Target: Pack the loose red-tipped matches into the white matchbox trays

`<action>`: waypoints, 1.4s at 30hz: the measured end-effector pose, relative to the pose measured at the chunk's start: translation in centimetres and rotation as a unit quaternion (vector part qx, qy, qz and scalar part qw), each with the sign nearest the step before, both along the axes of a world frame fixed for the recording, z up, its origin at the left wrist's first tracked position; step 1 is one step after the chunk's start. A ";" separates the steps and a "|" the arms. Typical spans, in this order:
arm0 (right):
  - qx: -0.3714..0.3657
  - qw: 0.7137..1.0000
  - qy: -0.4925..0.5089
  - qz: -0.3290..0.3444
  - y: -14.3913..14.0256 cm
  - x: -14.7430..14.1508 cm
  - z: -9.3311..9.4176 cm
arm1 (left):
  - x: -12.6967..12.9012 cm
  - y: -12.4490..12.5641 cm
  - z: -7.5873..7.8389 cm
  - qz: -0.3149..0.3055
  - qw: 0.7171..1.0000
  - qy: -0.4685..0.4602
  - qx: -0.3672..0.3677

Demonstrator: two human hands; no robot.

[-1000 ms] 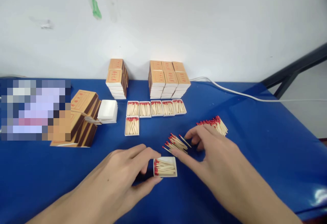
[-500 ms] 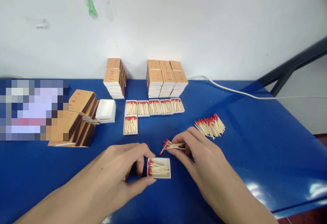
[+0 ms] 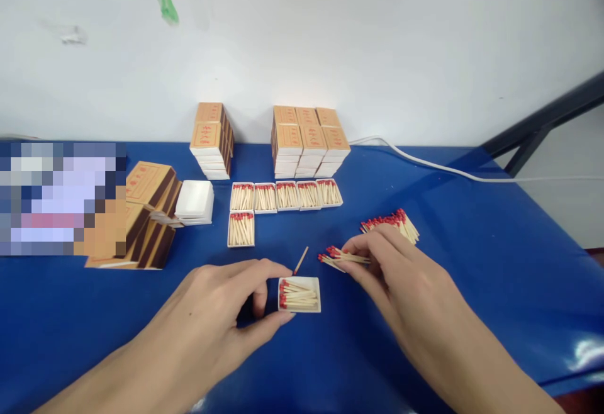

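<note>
Left hand (image 3: 226,313) pinched tray (image 3: 299,294) steady; right hand (image 3: 391,269) gripped matches (image 3: 342,255) beside tray. Best to align heads leftward before lowering.

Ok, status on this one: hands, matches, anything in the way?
Left hand steadies small white tray of matches. Right hand pinches red-tipped match bundle. One stray match lies behind tray.

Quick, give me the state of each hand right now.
Left hand: closed on the small tray of matches, steadying it on the table.
Right hand: pinching a bundle of matches.
</note>
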State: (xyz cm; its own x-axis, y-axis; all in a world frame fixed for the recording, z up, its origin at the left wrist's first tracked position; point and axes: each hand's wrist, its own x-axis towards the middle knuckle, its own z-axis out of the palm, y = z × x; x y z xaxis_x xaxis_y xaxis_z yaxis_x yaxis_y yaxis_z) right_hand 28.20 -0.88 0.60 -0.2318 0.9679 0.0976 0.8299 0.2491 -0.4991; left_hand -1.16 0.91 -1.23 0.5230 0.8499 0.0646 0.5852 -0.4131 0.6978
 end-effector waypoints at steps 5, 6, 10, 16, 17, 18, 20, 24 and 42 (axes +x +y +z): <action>0.016 0.999 0.001 0.050 -0.6 -2.0 2.6 | 0.2 0.0 0.0 -0.005 1.000 -0.001 -0.002; 0.021 0.997 -0.013 0.077 -0.7 -2.5 3.0 | 0.2 0.0 0.1 -0.007 1.000 0.001 -0.006; 0.034 0.979 -0.131 0.151 -1.0 -4.4 3.4 | 0.3 0.0 0.4 -0.006 1.000 0.010 -0.022; 0.108 0.945 -0.221 0.216 -0.7 -5.9 2.2 | 0.2 -0.2 0.5 -0.010 0.999 0.014 -0.039; 0.095 0.946 -0.217 0.223 -0.7 -5.8 2.2 | 0.2 -0.2 0.5 -0.008 0.999 0.016 -0.041; 0.071 0.950 -0.205 0.223 -0.7 -5.7 2.2 | 0.2 -0.2 0.5 -0.007 0.999 0.017 -0.043; 0.009 0.965 -0.159 0.209 -0.8 -5.1 2.2 | 0.2 -0.1 0.5 -0.011 0.998 0.019 -0.050; -0.053 0.987 -0.042 0.147 -1.4 -3.9 1.6 | 0.2 -0.1 0.5 -0.015 0.998 0.018 -0.052; 0.005 0.994 0.093 0.059 -2.0 -3.0 0.8 | 0.2 0.4 0.8 0.007 0.995 -0.053 -0.087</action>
